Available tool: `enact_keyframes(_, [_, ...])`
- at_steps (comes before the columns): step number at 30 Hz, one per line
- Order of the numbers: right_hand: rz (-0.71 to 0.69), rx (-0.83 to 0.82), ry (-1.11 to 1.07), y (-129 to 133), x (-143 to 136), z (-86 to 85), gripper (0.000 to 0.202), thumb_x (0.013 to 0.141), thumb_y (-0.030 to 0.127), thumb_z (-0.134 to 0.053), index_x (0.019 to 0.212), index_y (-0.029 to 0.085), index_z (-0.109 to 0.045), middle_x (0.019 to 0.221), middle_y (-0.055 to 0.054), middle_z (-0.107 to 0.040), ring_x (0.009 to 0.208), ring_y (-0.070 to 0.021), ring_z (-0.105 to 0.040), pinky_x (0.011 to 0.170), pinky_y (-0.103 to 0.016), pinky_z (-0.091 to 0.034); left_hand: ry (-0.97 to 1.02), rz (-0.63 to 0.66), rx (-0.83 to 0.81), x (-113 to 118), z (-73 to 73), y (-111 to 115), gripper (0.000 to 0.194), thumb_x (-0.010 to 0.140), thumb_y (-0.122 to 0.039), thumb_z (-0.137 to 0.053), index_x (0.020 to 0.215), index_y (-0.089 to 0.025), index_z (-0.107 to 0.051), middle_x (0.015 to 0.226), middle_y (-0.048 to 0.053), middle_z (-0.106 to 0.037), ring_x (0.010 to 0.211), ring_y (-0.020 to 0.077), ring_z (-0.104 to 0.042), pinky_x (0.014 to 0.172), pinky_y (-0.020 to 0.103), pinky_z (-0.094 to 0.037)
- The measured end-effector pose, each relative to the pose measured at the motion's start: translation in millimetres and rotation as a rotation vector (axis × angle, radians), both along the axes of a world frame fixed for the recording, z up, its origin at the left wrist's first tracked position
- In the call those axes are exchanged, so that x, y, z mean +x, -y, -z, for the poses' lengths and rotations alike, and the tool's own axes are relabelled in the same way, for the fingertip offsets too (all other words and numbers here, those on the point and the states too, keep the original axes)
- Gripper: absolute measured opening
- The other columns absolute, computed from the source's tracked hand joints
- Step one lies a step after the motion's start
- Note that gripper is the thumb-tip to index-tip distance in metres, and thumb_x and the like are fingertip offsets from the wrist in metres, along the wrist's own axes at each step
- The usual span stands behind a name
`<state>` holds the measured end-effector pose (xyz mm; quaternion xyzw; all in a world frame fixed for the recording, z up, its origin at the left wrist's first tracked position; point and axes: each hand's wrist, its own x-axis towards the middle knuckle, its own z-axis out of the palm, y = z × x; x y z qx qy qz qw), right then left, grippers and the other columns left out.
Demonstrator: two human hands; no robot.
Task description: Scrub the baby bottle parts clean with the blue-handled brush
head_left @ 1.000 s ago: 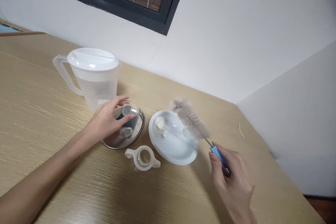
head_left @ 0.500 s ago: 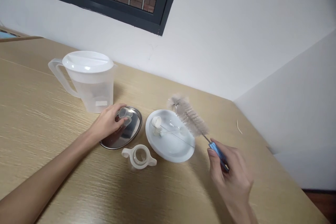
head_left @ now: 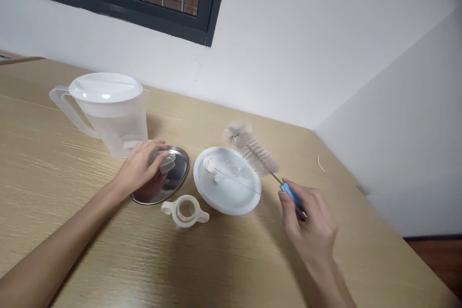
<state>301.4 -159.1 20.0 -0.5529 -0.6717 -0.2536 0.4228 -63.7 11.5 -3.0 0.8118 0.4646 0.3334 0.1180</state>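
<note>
Over the oval steel tray (head_left: 159, 198), the fingers and thumb of my left hand (head_left: 142, 163) are closed around a small clear plastic cup (head_left: 168, 161). The fingers partly hide the cup, and I cannot tell whether it rests on the tray. My right hand (head_left: 310, 221) grips a bottle brush (head_left: 256, 154) by its blue handle. Its pale bristles point up and left, near the far right rim of the white bowl (head_left: 231, 204). In the bowl lie a white ring-like cap (head_left: 209, 164), a thin straight rod (head_left: 238, 181) and small pieces too blurred to name.
A two-handled translucent collar (head_left: 186, 211) stands in front of the tray and bowl. Behind my left hand is a lidded plastic pitcher (head_left: 111, 110). A thin white strip (head_left: 320, 163) lies at the right of the wooden table (head_left: 216, 269), and a wall (head_left: 274, 57) rises behind.
My view has shifted, so most things sit a little further left. The clear cup has tilted in my left hand over the tray. My right hand still holds the brush.
</note>
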Motion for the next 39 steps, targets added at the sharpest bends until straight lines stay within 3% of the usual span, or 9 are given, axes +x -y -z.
enact_keyframes(7, [0.080,0.026,-0.063,-1,10,1.0,0.020,0.097,0.023,-0.063,0.116,0.021,-0.069,0.096,-0.007,-0.072,0.078,-0.0174,-0.066,0.065,-0.030,-0.052,0.020,0.098,0.081,19,-31.9,5,0.046,0.105,-0.045,-0.038,0.080,-0.023,-0.069,0.082,0.005,-0.073,0.087,0.0250,-0.064,0.091,0.041,-0.048])
enact_keyframes(10, [0.117,0.069,-0.081,-2,15,-0.7,0.019,0.098,0.025,-0.063,0.115,0.020,-0.069,0.097,-0.007,-0.073,0.080,-0.0173,-0.066,0.068,-0.030,-0.053,-0.132,0.249,0.023,45,-48.0,4,0.041,0.105,-0.040,-0.035,0.097,-0.021,-0.070,0.098,0.008,-0.074,0.099,0.0274,-0.064,0.094,0.043,-0.047])
enact_keyframes(14, [0.113,0.095,-0.107,-4,19,-4.7,0.017,0.098,0.023,-0.062,0.114,0.019,-0.069,0.098,-0.008,-0.073,0.081,-0.0175,-0.066,0.071,-0.031,-0.053,-0.342,0.453,-0.022,86,-64.8,-2,0.038,0.091,-0.025,-0.052,0.128,-0.023,-0.063,0.131,0.008,-0.069,0.128,0.0310,-0.055,0.111,0.047,-0.037])
enact_keyframes(19, [0.114,0.100,-0.148,-3,23,-7.4,0.018,0.100,0.026,-0.059,0.114,0.020,-0.068,0.099,-0.008,-0.073,0.083,-0.0180,-0.067,0.072,-0.032,-0.054,-0.621,0.556,-0.081,128,-71.6,-17,0.059,0.068,-0.011,-0.064,0.125,-0.024,-0.067,0.119,0.011,-0.073,0.122,0.0339,-0.059,0.108,0.045,-0.037])
enact_keyframes(24, [0.107,0.077,-0.186,-2,23,-6.5,0.019,0.102,0.029,-0.057,0.116,0.021,-0.067,0.097,-0.007,-0.071,0.082,-0.0169,-0.066,0.072,-0.031,-0.054,-0.701,0.579,-0.097,146,-68.5,-30,0.060,0.063,-0.012,-0.069,0.122,-0.026,-0.067,0.114,0.009,-0.075,0.114,0.0339,-0.062,0.106,0.046,-0.037])
enact_keyframes(29, [0.090,0.060,-0.198,-2,22,-4.6,0.020,0.102,0.029,-0.056,0.118,0.021,-0.066,0.100,-0.007,-0.070,0.086,-0.0166,-0.067,0.072,-0.029,-0.054,-0.656,0.560,-0.104,148,-70.3,-35,0.056,0.063,-0.014,-0.072,0.118,-0.024,-0.070,0.110,0.010,-0.075,0.113,0.0348,-0.063,0.105,0.046,-0.041])
enact_keyframes(33, [0.084,0.050,-0.195,-3,24,-3.7,0.019,0.102,0.026,-0.057,0.117,0.020,-0.066,0.098,-0.006,-0.069,0.084,-0.0158,-0.066,0.069,-0.027,-0.054,-0.514,0.520,-0.092,128,-78.7,-33,0.056,0.076,-0.024,-0.070,0.131,-0.024,-0.064,0.127,0.010,-0.071,0.118,0.0319,-0.064,0.105,0.044,-0.046])
enact_keyframes(36, [0.074,0.032,-0.188,-3,23,-4.6,0.019,0.101,0.025,-0.057,0.118,0.020,-0.065,0.098,-0.006,-0.068,0.082,-0.0150,-0.066,0.067,-0.026,-0.053,-0.163,0.462,-0.168,101,-75.7,-23,0.059,0.080,-0.038,-0.075,0.136,-0.023,-0.060,0.134,0.010,-0.069,0.114,0.0291,-0.068,0.102,0.044,-0.052])
enact_keyframes(39, [0.042,0.012,-0.164,0,18,-6.9,0.020,0.100,0.022,-0.059,0.119,0.020,-0.065,0.097,-0.005,-0.067,0.081,-0.0139,-0.066,0.064,-0.023,-0.053,0.158,0.380,-0.303,78,-58.7,-5,0.068,0.077,-0.045,-0.082,0.136,-0.020,-0.060,0.129,0.013,-0.072,0.110,0.0301,-0.071,0.102,0.049,-0.055])
